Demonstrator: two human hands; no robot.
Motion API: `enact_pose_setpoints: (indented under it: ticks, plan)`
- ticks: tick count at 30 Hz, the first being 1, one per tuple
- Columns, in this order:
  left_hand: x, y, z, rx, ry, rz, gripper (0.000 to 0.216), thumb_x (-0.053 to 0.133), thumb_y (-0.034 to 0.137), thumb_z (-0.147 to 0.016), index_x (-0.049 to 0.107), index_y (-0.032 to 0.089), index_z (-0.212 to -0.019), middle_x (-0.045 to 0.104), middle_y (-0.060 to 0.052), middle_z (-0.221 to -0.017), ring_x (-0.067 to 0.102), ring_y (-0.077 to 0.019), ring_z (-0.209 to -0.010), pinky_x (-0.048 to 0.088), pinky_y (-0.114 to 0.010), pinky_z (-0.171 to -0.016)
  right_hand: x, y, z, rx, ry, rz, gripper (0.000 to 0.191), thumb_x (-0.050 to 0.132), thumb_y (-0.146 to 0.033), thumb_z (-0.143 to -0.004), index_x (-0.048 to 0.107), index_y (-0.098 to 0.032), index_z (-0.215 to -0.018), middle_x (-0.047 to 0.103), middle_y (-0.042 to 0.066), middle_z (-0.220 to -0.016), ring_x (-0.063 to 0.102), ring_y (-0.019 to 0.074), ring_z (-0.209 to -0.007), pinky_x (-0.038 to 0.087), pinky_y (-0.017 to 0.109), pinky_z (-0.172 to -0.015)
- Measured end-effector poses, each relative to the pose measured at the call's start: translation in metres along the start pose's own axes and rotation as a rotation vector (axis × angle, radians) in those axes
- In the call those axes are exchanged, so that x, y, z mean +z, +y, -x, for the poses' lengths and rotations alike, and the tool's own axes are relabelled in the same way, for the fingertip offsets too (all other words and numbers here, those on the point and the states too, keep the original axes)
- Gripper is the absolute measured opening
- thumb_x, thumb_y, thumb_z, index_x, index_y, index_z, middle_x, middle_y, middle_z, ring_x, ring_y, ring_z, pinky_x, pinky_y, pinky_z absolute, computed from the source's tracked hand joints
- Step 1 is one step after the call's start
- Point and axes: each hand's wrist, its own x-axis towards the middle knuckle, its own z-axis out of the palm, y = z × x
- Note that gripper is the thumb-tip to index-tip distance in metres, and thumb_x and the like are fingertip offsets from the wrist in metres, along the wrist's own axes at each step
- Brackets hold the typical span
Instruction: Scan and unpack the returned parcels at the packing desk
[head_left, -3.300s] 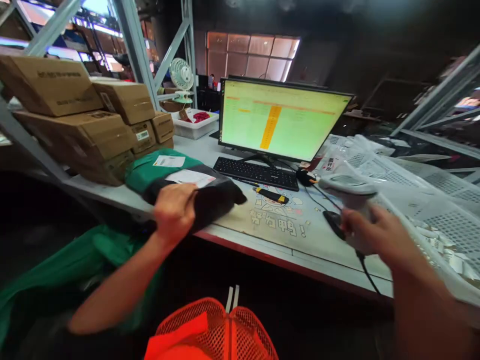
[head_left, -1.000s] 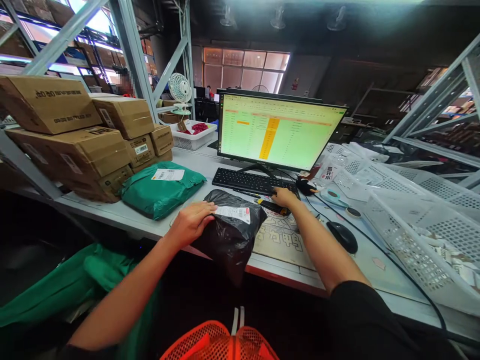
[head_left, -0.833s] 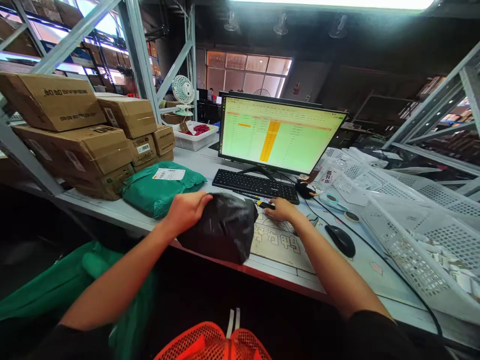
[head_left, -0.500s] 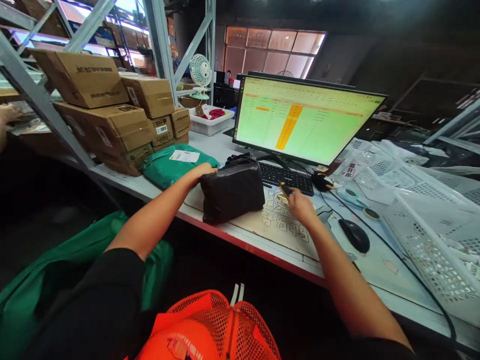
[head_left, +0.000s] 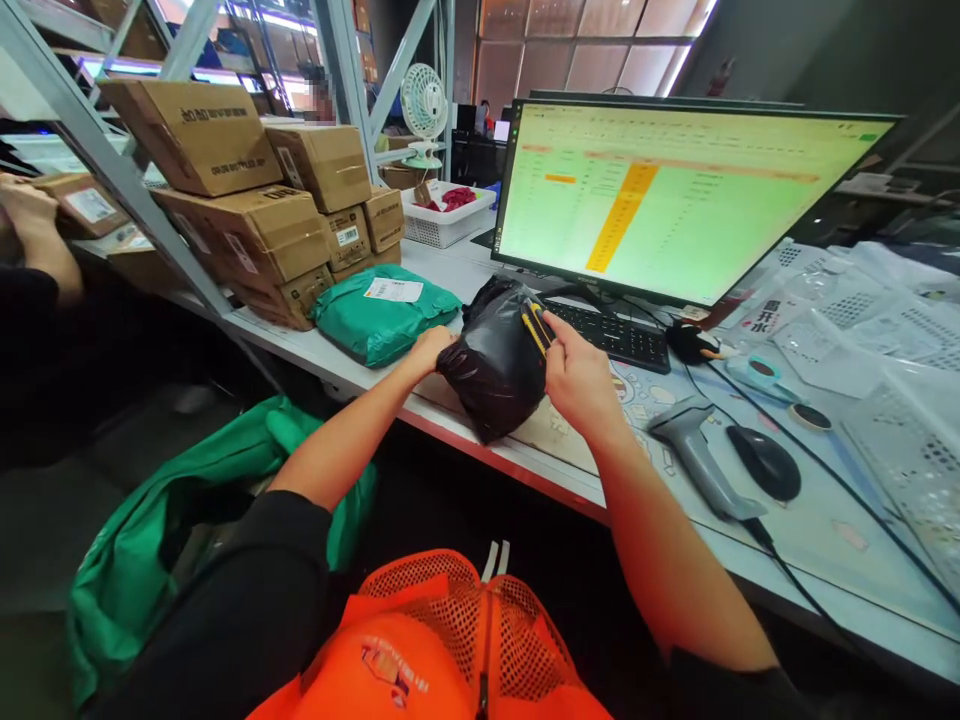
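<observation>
Co-worker: at the far left edge a person's hand [head_left: 26, 205] is on a small labelled box [head_left: 84, 200], apart from the wearer's own hands
Cartons: brown cardboard boxes [head_left: 247, 225] stacked on the table [head_left: 810, 540] behind a slanted grey rack post; a white basket [head_left: 442, 222] and a small fan [head_left: 422, 105] stand behind them
Green parcel: a green mailer bag [head_left: 379, 315] with a white label lies flat just right of the cartons; it sits just beside the left hand, whether touching cannot be told
Left hand: the left hand [head_left: 429, 348] is closed on the left side of the black parcel [head_left: 495, 365]; the parcel stands bunched at the table's front edge, in front of the keyboard [head_left: 619, 335]
Right hand: the right hand [head_left: 579, 378] presses the parcel's right side, fingers clamped on a yellow-and-black utility knife [head_left: 534, 328] laid against the black plastic
Right of hands: monitor [head_left: 675, 195] behind; a grey barcode scanner [head_left: 697, 460] lies on the table, a black mouse [head_left: 763, 462] just beside it
</observation>
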Motion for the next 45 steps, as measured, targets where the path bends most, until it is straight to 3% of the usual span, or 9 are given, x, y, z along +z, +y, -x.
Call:
enact_pose_setpoints:
  ticks: [6,15,19,23,25,29,33,39,45]
  plan:
    - [-0.006,0.0,0.016,-0.017,0.085,-0.097,0.052,0.037,0.038,-0.111,0.077,0.008,-0.121,0.071,-0.028,-0.134,0.067,-0.0369,-0.13,0.05,-0.038,-0.101,-0.007,-0.008,0.016,-0.055,0.031,0.139,0.057,0.038,-0.025,-0.1,0.062,-0.017,-0.151,0.08,0.013,-0.11,0.075,0.0292,-0.091,0.06,0.042,-0.087]
    - [0.001,-0.034,0.034,-0.057,0.021,-0.163,0.048,0.036,0.031,-0.109,0.079,0.01,-0.115,0.074,-0.028,-0.126,0.069,-0.0368,-0.126,0.05,-0.037,-0.095,-0.05,0.039,0.12,-0.039,-0.408,0.11,0.051,0.041,-0.033,-0.1,0.07,-0.028,-0.143,0.077,0.005,-0.128,0.076,0.0272,-0.113,0.064,0.041,-0.095]
    - [0.017,-0.032,0.054,-0.008,-0.036,-0.191,0.031,0.052,0.027,-0.101,0.08,0.015,-0.108,0.077,-0.024,-0.118,0.074,-0.0373,-0.115,0.053,-0.038,-0.091,-0.056,0.082,0.096,0.153,-0.182,0.431,0.057,0.036,-0.034,-0.104,0.057,-0.023,-0.156,0.074,0.015,-0.129,0.074,0.0342,-0.109,0.06,0.049,-0.096]
    - [0.022,-0.034,0.076,0.108,-0.05,-0.205,0.029,0.057,0.036,-0.1,0.078,0.017,-0.098,0.079,-0.019,-0.106,0.075,-0.0359,-0.106,0.054,-0.039,-0.089,-0.037,0.114,0.072,0.292,-0.299,0.705,0.059,0.034,-0.031,-0.107,0.046,-0.024,-0.165,0.067,0.02,-0.128,0.07,0.0381,-0.111,0.057,0.052,-0.093]
    - [0.011,-0.036,0.086,0.153,0.092,-0.152,0.035,0.051,0.041,-0.104,0.076,0.016,-0.099,0.078,-0.016,-0.1,0.074,-0.0332,-0.102,0.053,-0.039,-0.089,-0.03,0.122,0.065,0.274,-0.368,0.746,0.057,0.038,-0.028,-0.106,0.051,-0.019,-0.161,0.066,0.022,-0.128,0.066,0.0393,-0.117,0.055,0.052,-0.098]
    - [-0.014,-0.02,0.097,0.664,0.378,0.13,0.032,0.052,0.04,-0.105,0.07,0.017,-0.118,0.075,-0.012,-0.117,0.069,-0.0262,-0.112,0.051,-0.038,-0.103,-0.033,0.113,0.034,0.092,-0.181,0.575,0.051,0.043,-0.027,-0.102,0.066,-0.01,-0.145,0.067,0.023,-0.129,0.064,0.0373,-0.121,0.049,0.051,-0.11]
    - [-0.006,0.017,0.086,1.086,0.187,0.01,0.032,0.064,0.04,-0.101,0.07,0.017,-0.123,0.069,-0.014,-0.13,0.06,-0.0305,-0.127,0.045,-0.047,-0.114,-0.019,0.071,-0.025,-0.222,-0.009,0.208,0.047,0.048,-0.034,-0.101,0.07,-0.014,-0.138,0.07,0.017,-0.134,0.065,0.0313,-0.123,0.05,0.047,-0.112]
    - [0.004,0.031,0.083,1.22,0.191,-0.087,0.026,0.046,0.029,-0.107,0.065,0.016,-0.095,0.069,-0.012,-0.096,0.064,-0.0274,-0.099,0.05,-0.042,-0.097,0.046,0.027,-0.074,-0.287,-0.369,0.219,0.055,0.056,-0.041,-0.102,0.061,-0.02,-0.152,0.055,0.014,-0.158,0.046,0.0337,-0.149,0.035,0.056,-0.126]
    - [0.038,-0.043,0.16,1.087,0.206,0.106,0.028,0.047,0.033,-0.109,0.061,0.02,-0.088,0.068,-0.006,-0.079,0.064,-0.0202,-0.075,0.049,-0.034,-0.07,0.055,0.036,-0.071,-0.244,-0.421,0.265,0.064,0.042,-0.053,-0.108,0.045,-0.024,-0.164,0.048,0.016,-0.162,0.038,0.0365,-0.152,0.036,0.062,-0.124]
